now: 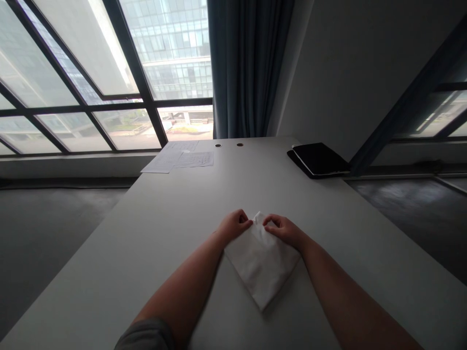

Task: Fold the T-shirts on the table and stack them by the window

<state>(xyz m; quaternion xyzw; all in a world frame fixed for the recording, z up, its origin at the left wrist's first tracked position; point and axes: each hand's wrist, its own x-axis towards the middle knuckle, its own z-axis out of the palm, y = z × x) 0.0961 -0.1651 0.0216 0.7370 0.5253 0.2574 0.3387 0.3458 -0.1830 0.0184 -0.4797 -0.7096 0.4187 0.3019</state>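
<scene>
A white folded napkin (pixel 260 265) lies on the white table (pixel 175 228) in front of me, one corner pointing toward me. My left hand (pixel 235 224) pinches the napkin's far corner from the left, fingers curled closed. My right hand (pixel 282 228) pinches the same far corner from the right, fingers also curled. The two hands nearly touch at the tip, which is slightly raised off the table.
Loose printed paper sheets (pixel 180 158) lie at the table's far left end. A black notebook or folder (pixel 319 159) rests at the far right edge. Two round cable holes (pixel 229 145) sit near the far end. Windows and a dark curtain (pixel 244 68) stand beyond.
</scene>
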